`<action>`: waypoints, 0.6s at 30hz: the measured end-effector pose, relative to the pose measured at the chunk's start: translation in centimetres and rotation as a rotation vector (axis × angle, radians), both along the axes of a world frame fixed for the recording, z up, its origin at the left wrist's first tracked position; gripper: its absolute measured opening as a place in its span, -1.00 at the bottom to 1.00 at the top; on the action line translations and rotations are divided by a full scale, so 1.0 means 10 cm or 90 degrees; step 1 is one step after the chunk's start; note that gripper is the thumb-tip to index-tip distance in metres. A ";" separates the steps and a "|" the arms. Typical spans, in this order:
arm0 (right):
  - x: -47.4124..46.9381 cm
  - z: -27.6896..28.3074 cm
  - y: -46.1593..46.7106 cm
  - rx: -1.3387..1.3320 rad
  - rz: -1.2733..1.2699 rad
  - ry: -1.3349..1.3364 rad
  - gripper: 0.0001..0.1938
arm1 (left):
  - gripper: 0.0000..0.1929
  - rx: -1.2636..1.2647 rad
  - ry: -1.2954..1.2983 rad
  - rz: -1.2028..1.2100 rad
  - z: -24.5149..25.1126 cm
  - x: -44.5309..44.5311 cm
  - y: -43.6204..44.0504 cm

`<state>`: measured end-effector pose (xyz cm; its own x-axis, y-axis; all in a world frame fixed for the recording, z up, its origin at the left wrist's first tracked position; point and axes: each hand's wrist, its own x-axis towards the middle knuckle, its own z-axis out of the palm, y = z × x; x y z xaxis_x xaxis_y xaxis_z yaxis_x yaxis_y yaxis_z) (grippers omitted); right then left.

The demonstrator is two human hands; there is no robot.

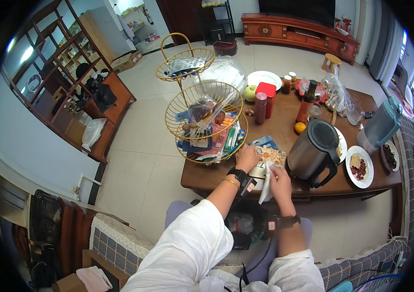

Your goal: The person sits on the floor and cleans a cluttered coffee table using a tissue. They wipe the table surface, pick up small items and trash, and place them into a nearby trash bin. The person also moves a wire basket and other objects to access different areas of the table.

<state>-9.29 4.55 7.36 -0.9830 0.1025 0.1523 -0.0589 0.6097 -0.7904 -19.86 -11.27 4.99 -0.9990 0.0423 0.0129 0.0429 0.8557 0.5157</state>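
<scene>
At the table's front edge, my left hand grips the left side of a printed cardboard item that looks like a desk calendar. A crumpled white tissue is pinched in my right hand, and its top touches the lower front of the cardboard. Behind the cardboard lies a blue printed packet. Just left of my left hand stands a tiered gold wire basket, its lower levels holding packets and small items. To the right of my right hand is a steel kettle with a black lid and handle.
On the brown wooden table are a red canister, a sauce bottle, an orange, a plate of dried red pieces and a blue-lidded pitcher. A lined black bin stands below, between my knees.
</scene>
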 end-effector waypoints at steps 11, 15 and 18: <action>-0.01 0.04 0.02 0.082 0.004 -0.283 -0.67 | -0.19 0.047 -0.022 0.126 0.18 0.43 0.10; -0.05 0.01 0.05 0.082 -0.009 -0.325 -0.56 | -0.12 -0.121 0.157 0.007 0.09 0.36 0.22; -0.07 0.01 0.06 0.088 0.002 -0.318 -0.50 | -0.08 -0.096 0.185 -0.052 0.01 0.11 0.25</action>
